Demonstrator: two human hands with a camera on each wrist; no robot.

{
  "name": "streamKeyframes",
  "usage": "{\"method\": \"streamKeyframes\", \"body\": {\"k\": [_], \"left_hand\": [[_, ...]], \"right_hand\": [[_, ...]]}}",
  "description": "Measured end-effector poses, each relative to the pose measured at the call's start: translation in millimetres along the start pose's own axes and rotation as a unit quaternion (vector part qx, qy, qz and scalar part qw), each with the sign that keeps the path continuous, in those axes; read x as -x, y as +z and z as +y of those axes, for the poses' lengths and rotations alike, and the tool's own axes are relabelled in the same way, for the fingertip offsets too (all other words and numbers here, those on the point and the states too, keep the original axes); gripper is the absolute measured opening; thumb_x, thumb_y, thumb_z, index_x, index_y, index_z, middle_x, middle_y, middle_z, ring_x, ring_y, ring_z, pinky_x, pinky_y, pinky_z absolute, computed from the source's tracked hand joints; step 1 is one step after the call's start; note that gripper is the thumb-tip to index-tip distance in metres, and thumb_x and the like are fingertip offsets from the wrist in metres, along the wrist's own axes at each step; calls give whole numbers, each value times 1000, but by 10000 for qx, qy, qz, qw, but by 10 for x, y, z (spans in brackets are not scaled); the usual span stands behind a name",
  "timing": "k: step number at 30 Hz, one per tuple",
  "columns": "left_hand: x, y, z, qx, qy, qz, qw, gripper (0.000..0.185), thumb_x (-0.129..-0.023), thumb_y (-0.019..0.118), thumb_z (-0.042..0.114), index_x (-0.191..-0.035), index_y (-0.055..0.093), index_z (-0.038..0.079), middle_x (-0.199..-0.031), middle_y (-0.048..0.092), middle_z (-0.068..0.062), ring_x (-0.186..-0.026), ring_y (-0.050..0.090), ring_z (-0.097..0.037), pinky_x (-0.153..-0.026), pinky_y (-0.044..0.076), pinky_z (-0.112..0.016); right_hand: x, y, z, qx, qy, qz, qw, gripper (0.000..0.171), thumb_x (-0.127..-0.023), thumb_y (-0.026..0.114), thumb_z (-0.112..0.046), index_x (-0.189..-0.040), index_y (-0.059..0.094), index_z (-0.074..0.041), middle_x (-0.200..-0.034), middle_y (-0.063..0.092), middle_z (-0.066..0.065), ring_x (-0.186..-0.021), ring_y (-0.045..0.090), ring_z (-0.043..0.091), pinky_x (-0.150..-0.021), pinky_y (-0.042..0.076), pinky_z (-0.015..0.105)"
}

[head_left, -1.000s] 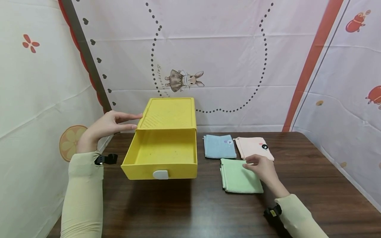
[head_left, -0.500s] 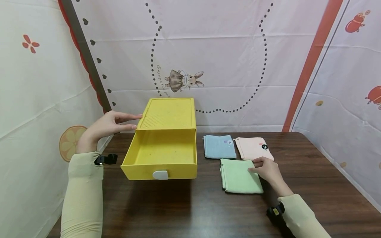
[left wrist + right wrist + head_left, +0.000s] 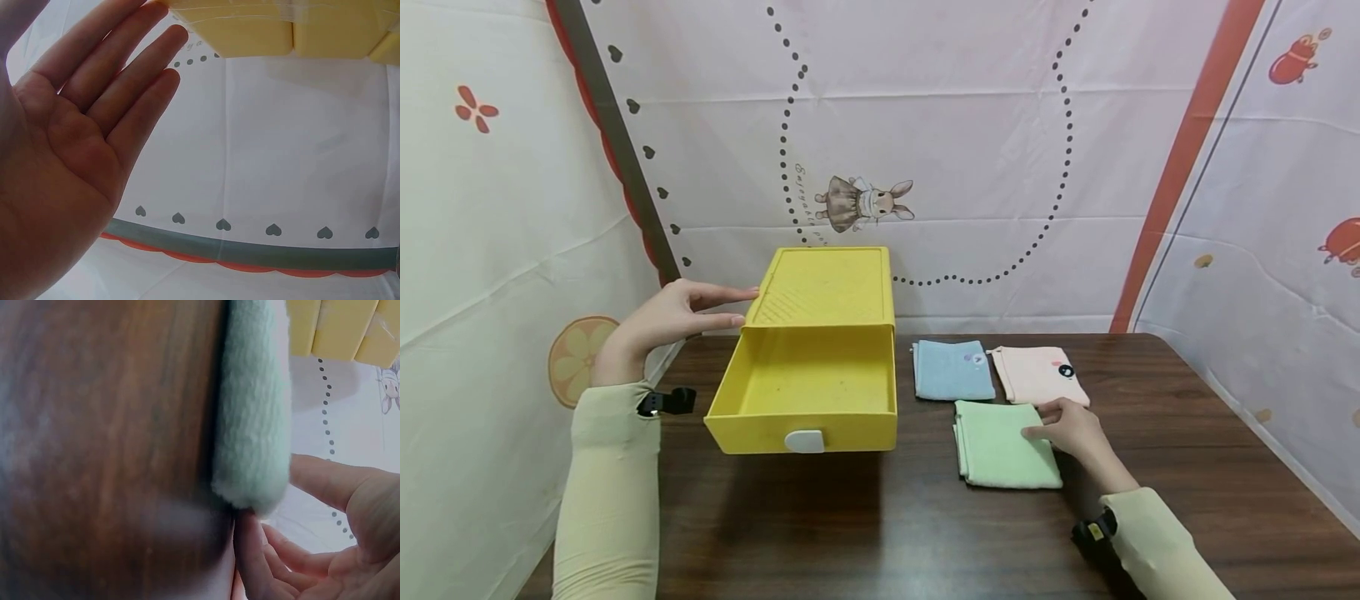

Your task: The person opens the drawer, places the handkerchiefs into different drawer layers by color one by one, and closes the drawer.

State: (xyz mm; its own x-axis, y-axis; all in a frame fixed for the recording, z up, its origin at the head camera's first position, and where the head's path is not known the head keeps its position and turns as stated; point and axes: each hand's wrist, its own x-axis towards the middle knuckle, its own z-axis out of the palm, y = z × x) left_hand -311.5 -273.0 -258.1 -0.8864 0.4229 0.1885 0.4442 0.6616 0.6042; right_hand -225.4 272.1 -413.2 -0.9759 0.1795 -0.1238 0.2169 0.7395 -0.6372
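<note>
A yellow drawer unit [image 3: 831, 283] stands left of centre, its top drawer [image 3: 801, 429] pulled out toward me with nothing inside. My left hand [image 3: 673, 321] touches the unit's left upper edge with extended fingers; in the left wrist view its palm [image 3: 69, 144] faces the camera. On the right lies a folded green towel [image 3: 1003, 450]. My right hand [image 3: 1075, 433] pinches its far right corner. From the right wrist, the thumb [image 3: 325, 481] is on the towel's top face and a fingertip is at its lower edge, partly hidden.
Behind the green towel lie a folded blue towel [image 3: 951, 379] and a folded pink towel [image 3: 1033, 367] with a small face on it. All rest on a dark wooden table [image 3: 955, 550]. Printed white cloth [image 3: 985, 167] hangs behind and at both sides.
My right hand has shifted slightly right, from above the green towel to its far right corner, and now pinches it there. The left hand and drawer unit stay put.
</note>
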Motion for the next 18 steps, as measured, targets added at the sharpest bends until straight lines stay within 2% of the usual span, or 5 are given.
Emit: {"method": "streamKeyframes", "body": {"k": [7, 13, 18], "left_hand": [[-2, 2, 2, 6, -12, -14, 10000, 46, -82, 72, 40, -126, 64, 29, -125, 64, 1, -118, 56, -23, -91, 47, -54], [9, 4, 10, 33, -70, -15, 10000, 46, -82, 73, 41, -126, 63, 30, -125, 64, 1, -118, 56, -23, -91, 46, -55], [10, 4, 17, 13, -96, -1, 10000, 46, -82, 73, 42, -125, 64, 31, -124, 64, 1, -117, 56, -23, -91, 47, -54]], "right_hand": [[-31, 25, 23, -394, 212, -138, 9989, 62, -72, 83, -22, -118, 54, 9, -106, 62, 28, -84, 64, 25, -68, 55, 34], [-45, 36, 44, -602, 241, -256, 9976, 61, -71, 83, -18, -117, 56, 11, -99, 65, 24, -76, 65, 18, -68, 55, 34], [-49, 31, 60, -803, 311, -525, 9949, 61, -74, 81, -18, -121, 56, 12, -106, 64, 24, -85, 64, 21, -73, 55, 35]]}}
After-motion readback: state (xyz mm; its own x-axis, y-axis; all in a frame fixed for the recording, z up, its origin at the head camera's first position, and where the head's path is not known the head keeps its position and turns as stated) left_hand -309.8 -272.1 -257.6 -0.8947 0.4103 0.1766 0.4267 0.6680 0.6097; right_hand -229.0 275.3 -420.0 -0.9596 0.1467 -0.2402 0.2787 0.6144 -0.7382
